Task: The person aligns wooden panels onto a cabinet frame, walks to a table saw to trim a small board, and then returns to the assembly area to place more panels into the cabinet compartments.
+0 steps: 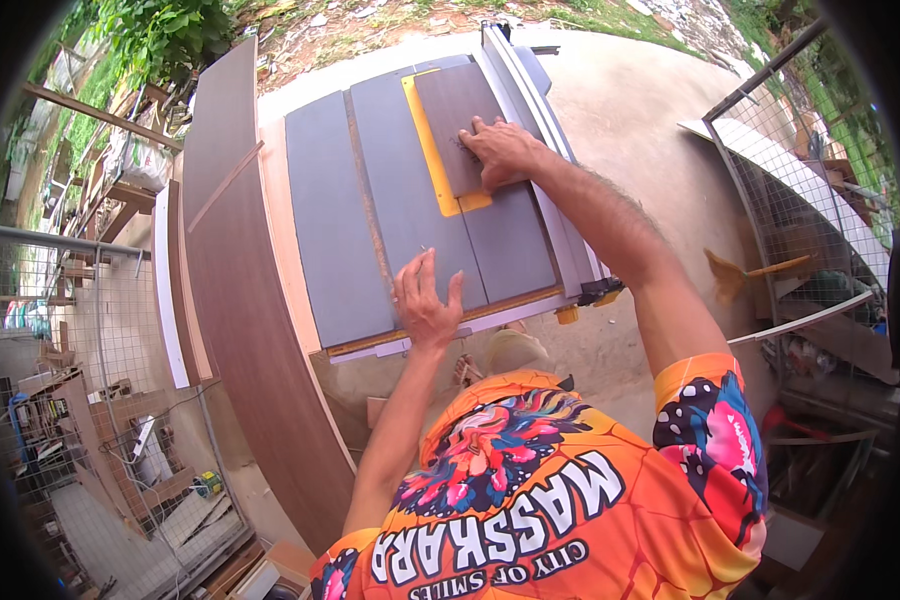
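Observation:
My right hand (500,155) rests on top of a dark brown board (452,100), fingers spread over it. That board lies on a yellow plate (425,135) set into the grey table saw top (320,200), beside a long metal fence (515,70). My left hand (428,300) is over the front part of the saw top, right of a rusty slot (365,200), with its fingers apart and nothing visible held in it.
A long brown panel (245,330) lies along the saw's left side with pale boards. Wire mesh barriers (80,330) stand at left and right, with stacked scraps. A yellow object (760,265) is at right on the concrete. Plants (150,40) grow beyond.

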`<action>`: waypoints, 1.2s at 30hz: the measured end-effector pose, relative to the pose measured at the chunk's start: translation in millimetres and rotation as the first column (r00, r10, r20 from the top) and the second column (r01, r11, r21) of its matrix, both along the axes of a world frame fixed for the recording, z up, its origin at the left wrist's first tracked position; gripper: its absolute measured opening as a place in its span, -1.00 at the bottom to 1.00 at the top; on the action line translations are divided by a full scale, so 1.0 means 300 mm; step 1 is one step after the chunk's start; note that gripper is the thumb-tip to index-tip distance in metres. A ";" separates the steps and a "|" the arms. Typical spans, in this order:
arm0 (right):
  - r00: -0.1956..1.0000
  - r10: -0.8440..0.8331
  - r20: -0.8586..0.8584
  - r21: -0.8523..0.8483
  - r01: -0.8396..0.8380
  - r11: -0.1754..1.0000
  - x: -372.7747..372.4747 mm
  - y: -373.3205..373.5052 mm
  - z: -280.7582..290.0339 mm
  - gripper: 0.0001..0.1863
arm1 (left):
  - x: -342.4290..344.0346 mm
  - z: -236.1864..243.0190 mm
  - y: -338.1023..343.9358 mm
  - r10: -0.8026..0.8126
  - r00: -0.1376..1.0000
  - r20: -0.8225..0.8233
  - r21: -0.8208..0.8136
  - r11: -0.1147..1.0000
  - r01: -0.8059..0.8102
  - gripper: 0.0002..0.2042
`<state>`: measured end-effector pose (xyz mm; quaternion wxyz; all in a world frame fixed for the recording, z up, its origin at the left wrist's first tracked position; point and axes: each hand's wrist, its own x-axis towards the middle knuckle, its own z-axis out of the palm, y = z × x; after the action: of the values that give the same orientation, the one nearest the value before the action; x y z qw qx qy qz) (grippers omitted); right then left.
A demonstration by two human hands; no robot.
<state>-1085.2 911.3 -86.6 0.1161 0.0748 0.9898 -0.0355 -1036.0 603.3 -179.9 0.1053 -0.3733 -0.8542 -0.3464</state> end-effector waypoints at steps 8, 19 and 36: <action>0.999 -0.014 0.050 0.002 0.014 1.000 -0.024 0.003 0.024 0.15 | -0.081 -0.007 -0.287 0.412 0.910 -0.048 0.040 0.911 -0.410 -0.56; 0.998 -0.017 0.065 0.023 0.015 1.000 -0.064 0.035 0.003 0.23 | -0.002 -0.024 -0.563 0.627 0.778 -0.030 0.027 0.779 -0.627 -0.60; 0.999 0.000 0.050 0.023 -0.002 1.000 -0.118 0.073 -0.001 0.13 | 0.025 -0.027 -0.622 0.644 0.737 0.208 0.103 0.734 -0.671 -0.57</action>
<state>-1120.5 933.2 -86.8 0.1401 0.0765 0.9869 -0.0223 -1028.4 416.6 -188.1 0.1848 -0.0073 -0.9033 -0.3871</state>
